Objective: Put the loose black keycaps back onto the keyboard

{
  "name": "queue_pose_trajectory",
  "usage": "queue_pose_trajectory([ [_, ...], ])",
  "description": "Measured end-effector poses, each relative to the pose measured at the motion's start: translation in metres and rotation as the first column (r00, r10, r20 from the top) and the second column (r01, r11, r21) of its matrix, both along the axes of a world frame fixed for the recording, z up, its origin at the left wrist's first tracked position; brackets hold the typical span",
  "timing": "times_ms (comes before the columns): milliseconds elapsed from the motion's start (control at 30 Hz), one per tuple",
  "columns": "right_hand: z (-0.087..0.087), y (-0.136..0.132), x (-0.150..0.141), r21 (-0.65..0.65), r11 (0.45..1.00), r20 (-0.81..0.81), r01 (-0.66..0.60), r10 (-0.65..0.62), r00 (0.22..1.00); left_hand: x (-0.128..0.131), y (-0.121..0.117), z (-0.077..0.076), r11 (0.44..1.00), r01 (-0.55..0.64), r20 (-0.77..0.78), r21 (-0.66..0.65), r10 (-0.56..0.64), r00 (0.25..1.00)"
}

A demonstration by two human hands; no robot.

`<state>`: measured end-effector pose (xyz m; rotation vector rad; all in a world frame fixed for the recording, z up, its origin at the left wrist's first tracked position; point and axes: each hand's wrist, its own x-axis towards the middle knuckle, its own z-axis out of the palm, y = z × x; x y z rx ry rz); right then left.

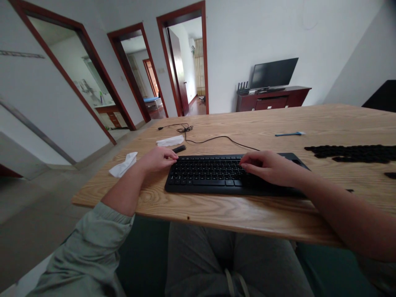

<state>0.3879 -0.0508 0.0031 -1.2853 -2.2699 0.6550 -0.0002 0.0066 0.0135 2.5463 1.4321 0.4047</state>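
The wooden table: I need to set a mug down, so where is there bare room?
Bare wood lies behind the black cable, left of the blue-handled tool, and along the near edge below the keyboard. It is crowded at the keyboard, under the right hand and beside the left hand, and rightward by the heap of small black pieces.

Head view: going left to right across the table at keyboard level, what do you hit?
White crumpled tissue → left hand → black keyboard → loose black keycaps
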Motion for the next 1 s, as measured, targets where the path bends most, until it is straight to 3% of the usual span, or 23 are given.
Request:
queue_pose_trajectory([
  [300,-0.003,0.001,0.0,0.045,0.999,0.035,-0.014,0.013,0.999,0.008,-0.008,0.004,0.972,0.127,-0.298,0.196,-0.065,0.952],
  [533,-0.007,0.002,-0.003,0.058,0.998,0.02,-0.03,0.029,0.999,0.012,-0.004,-0.005,0.946,0.167,-0.308,0.278,-0.077,0.948],
  [700,-0.001,0.0,0.005,0.12,0.992,0.001,0.022,-0.022,1.0,0.006,-0.002,-0.013,0.933,0.104,-0.158,0.345,-0.052,0.986],
  [833,0.01,-0.004,0.025,0.261,0.96,-0.088,0.101,-0.081,0.993,0.002,-0.002,-0.014,0.913,0.029,-0.029,0.406,-0.019,0.999],
  [1000,0.023,-0.019,0.087,0.37,0.858,-0.309,0.356,-0.248,0.918,0.006,-0.003,-0.01,0.945,0.139,-0.167,0.295,-0.093,0.982],
])
